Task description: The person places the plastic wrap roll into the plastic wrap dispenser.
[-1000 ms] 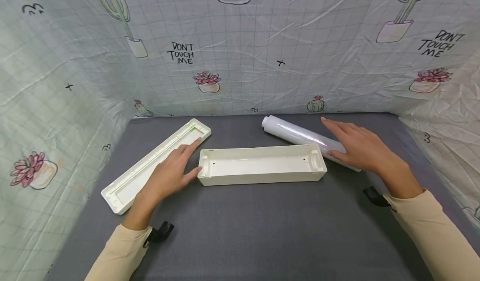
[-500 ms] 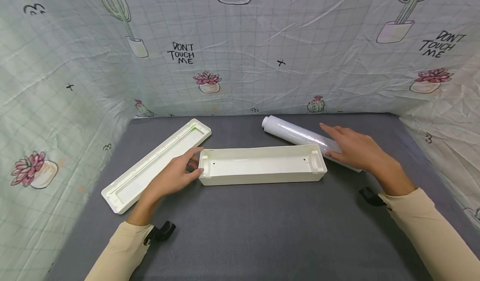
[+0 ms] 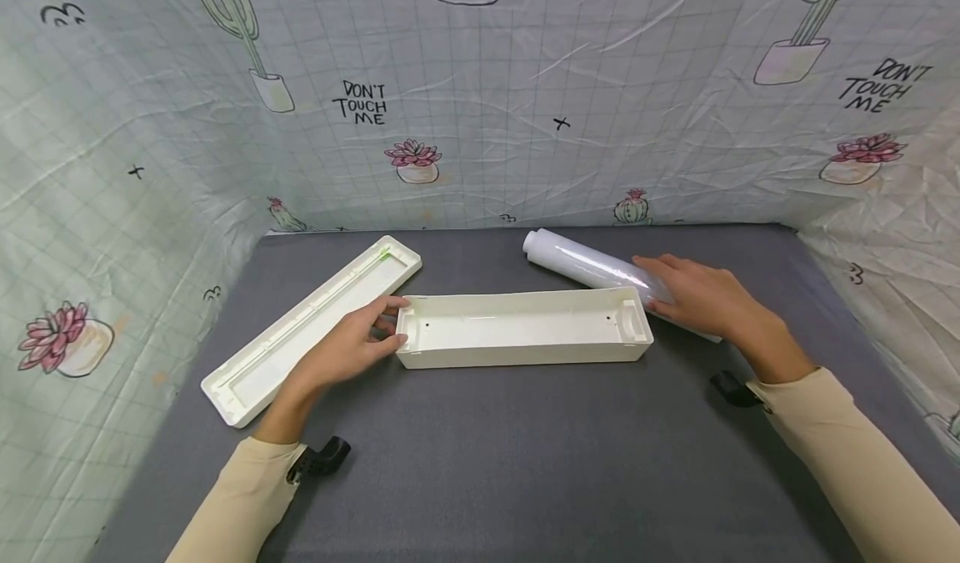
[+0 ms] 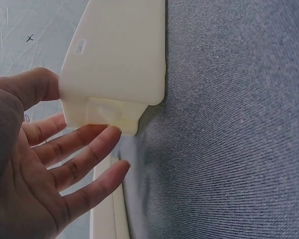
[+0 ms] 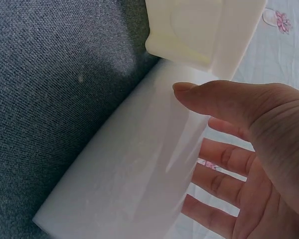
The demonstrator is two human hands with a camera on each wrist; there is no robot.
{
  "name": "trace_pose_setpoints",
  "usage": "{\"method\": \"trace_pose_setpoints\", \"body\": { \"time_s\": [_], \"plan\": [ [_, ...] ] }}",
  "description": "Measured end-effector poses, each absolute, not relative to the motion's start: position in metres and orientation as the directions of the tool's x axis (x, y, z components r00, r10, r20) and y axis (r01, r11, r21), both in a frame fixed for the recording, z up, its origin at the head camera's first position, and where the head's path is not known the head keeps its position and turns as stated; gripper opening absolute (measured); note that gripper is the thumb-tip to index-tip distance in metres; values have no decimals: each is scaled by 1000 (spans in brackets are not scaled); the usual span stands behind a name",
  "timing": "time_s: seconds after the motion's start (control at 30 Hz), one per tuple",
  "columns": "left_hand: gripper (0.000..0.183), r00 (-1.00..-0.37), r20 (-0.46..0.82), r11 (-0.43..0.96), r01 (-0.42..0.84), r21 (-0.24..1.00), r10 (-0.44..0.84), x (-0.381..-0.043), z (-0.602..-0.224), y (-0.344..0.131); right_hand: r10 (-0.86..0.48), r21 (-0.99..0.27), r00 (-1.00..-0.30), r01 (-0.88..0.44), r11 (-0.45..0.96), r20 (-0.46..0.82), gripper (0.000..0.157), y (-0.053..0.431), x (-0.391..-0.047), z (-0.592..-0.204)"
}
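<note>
In the head view, an off-white open-topped long box [image 3: 510, 329] lies across the middle of the table. My left hand [image 3: 348, 346] grips its left end, thumb at the near corner and fingers at the far side; the left wrist view shows the box's end wall [image 4: 109, 112] between them. To the right and behind, a roll of cling film [image 3: 588, 261] lies slanted, partly behind the box's right end. My right hand [image 3: 697, 296] holds the roll, thumb on the near side and fingers over the far side. The right wrist view shows the film surface [image 5: 134, 149] under my thumb.
A long white lid-like tray [image 3: 300, 338], with a green mark near its far end, lies slanted on the left, next to my left forearm. Dark grey cloth [image 3: 510, 454] covers the table. A printed sheet [image 3: 480, 129] hangs behind and at the sides.
My left hand has come off the long tray and taken the box's left end. The right hand has lowered onto the cling film roll. The box and roll stay in place.
</note>
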State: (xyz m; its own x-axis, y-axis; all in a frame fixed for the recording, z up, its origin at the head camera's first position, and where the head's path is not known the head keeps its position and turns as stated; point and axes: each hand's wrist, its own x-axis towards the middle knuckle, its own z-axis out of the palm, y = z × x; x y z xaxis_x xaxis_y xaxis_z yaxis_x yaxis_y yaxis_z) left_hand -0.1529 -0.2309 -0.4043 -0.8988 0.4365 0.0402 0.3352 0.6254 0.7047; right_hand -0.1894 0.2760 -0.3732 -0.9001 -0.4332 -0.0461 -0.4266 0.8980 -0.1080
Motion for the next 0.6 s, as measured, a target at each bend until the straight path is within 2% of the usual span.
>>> {"method": "trace_pose_setpoints", "body": {
  "time_s": [0.43, 0.6],
  "plan": [
    [55, -899, 2, 632, 310, 710, 439, -153, -402, -232, -429, -134, -903, -423, 896, -17, 61, 277, -200, -382],
    [56, -898, 0, 637, 313, 704, 441, -153, -401, -232, -399, -205, -917, -389, 898, -12, 63, 277, -207, -389]
  ]
}}
